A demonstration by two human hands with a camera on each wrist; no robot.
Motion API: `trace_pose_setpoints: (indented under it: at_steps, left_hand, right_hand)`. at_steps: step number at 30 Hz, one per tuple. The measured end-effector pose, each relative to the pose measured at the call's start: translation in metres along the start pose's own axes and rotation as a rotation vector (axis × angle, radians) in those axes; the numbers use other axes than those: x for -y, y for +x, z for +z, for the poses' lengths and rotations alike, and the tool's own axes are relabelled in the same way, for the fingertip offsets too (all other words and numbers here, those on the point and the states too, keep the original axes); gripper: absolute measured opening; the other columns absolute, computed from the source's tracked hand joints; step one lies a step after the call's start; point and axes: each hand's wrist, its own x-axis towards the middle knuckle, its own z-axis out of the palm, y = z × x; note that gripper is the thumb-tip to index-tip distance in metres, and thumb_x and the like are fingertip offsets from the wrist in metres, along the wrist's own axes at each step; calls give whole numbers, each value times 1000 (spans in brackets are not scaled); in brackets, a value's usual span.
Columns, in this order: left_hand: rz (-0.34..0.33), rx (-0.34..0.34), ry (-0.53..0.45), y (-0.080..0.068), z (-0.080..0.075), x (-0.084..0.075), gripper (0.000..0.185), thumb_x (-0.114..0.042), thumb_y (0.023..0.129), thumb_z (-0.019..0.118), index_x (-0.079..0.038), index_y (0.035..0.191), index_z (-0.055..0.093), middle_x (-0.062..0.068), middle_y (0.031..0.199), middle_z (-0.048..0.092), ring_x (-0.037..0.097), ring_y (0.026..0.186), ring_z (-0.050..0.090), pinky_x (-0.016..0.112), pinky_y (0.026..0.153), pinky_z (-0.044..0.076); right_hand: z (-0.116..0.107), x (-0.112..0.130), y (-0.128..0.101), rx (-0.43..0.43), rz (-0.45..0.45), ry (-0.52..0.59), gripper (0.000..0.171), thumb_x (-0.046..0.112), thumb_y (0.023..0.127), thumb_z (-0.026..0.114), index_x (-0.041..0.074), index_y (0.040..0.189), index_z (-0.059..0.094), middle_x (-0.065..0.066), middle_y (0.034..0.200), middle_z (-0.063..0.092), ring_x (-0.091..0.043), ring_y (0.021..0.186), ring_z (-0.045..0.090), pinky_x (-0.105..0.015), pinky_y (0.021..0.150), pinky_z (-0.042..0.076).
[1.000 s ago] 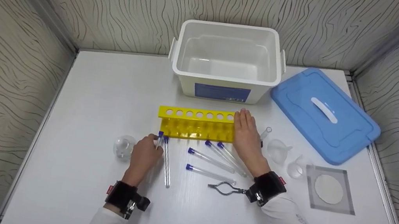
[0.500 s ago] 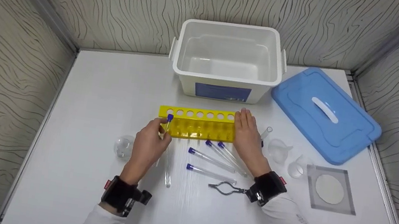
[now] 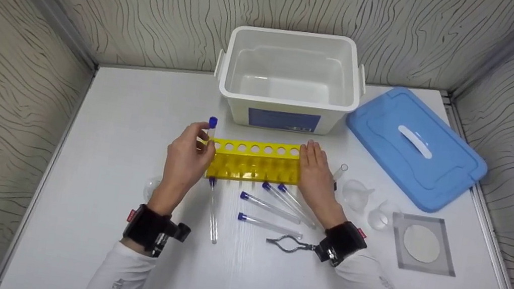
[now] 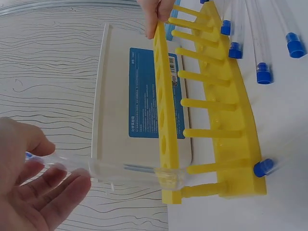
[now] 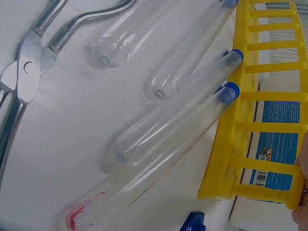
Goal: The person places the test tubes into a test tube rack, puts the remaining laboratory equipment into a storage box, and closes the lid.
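Note:
My left hand (image 3: 188,154) pinches a capped test tube (image 4: 110,171) near its blue cap, the tube upright at the left end of the yellow test tube rack (image 3: 253,167). In the left wrist view the tube's rounded bottom overlaps the rack's top bar by the end hole. My right hand (image 3: 317,176) holds the rack's right end, fingertips on the top bar. One blue-capped test tube (image 3: 213,217) lies in front of the rack's left part. Several more, including a lower test tube (image 3: 270,225), lie before its right half. One test tube (image 5: 86,211) shows red marks inside.
Behind the rack stands a white bin (image 3: 284,113), its blue lid (image 3: 417,148) to the right. A metal clamp (image 3: 288,243) lies near my right wrist. Further right are a small tube (image 3: 340,171), clear plastic vessels (image 3: 356,195) and a grey square with a white disc (image 3: 421,244).
My left hand has lifted the test tube from the table, moved it up and away, and turned it upright over the rack's left end. My right hand stays on the rack.

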Motion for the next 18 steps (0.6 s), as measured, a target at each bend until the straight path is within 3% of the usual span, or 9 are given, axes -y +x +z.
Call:
trace_pose_setpoints:
  at_steps: [8, 18]
  left_hand:
    - [85, -28, -56, 17, -1, -2, 32, -12, 93, 63, -5, 124, 57, 11, 104, 67, 24, 94, 73, 33, 86, 62]
    - [80, -53, -113, 29, 10, 7, 27, -8, 94, 61, -3, 119, 57, 13, 104, 66, 26, 101, 72, 34, 89, 61]
  right_hand:
    - [0, 0, 0, 5, 3, -6, 49, 0, 101, 43, -5, 150, 37, -25, 158, 33, -37, 149, 31, -49, 124, 27]
    - [-3, 0, 0, 35, 3, -12, 49, 1, 101, 43, -6, 150, 36, -26, 158, 32, -38, 150, 30, -50, 124, 27]
